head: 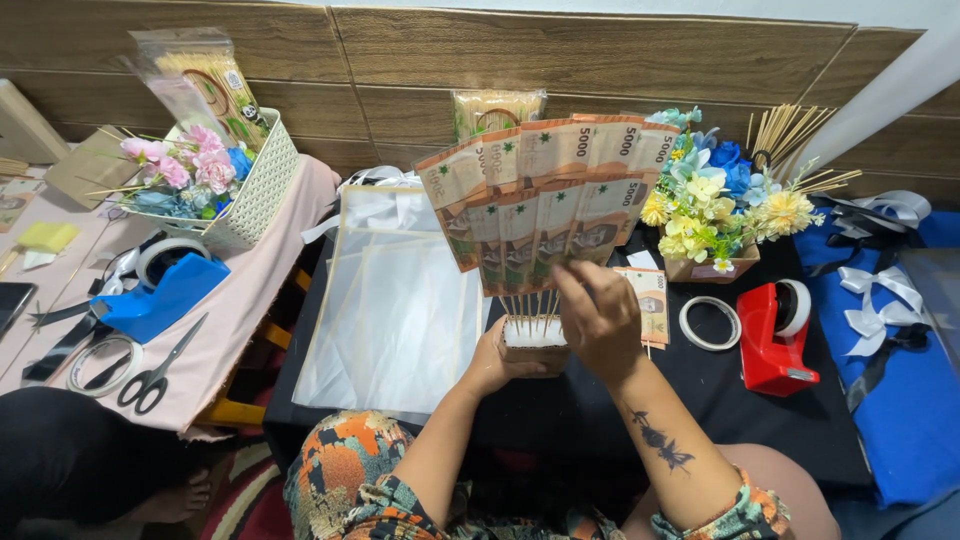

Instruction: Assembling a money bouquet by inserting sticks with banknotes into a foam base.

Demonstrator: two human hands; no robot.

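The left hand (492,362) is curled around the side of a small foam block (533,333), gripping it from the left. The right hand (598,318) sits above and in front of the block, its fingers bent and pinched at the thin sticks (527,305) that rise out of the foam; how firmly it holds them cannot be told. On those sticks stands a fan of banknotes (545,195) in two overlapping rows, held upright over the black table (800,420).

One more banknote (648,300) lies flat just right of the hand. Beyond it are a tape ring (709,323) and a red tape dispenser (772,340), with a box of yellow and blue flowers (715,205) behind them. White ribbon bows (875,300) rest on blue cloth (910,420) at the far right.

Left of the block, a clear plastic sheet (385,300) lies on the table. Further left, on a pink-covered table (250,310), sit a blue tape dispenser (165,290), scissors (160,368), and a white basket (262,185) of pink flowers (185,165).
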